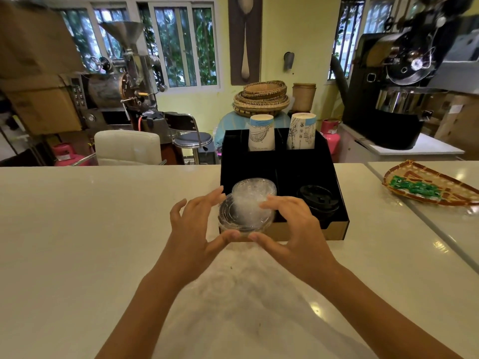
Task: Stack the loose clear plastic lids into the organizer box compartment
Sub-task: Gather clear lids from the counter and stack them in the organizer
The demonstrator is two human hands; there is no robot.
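Observation:
A black organizer box (337, 177) stands on the white counter in front of me. A stack of clear plastic lids (243, 216) sits at the box's front left compartment, with a second clear stack (254, 189) leaning just behind it. My left hand (197, 229) cups the stack's left side, thumb under its front edge. My right hand (293, 226) holds the right side, fingers over the top. The lower part of the stack is hidden by my thumbs.
Black lids (318, 199) fill the front right compartment. Two upside-down paper cup stacks (261, 133) (302, 132) stand in the back compartments. A woven tray (427, 187) with green items lies at right. Chairs, baskets and coffee roasters stand behind the counter.

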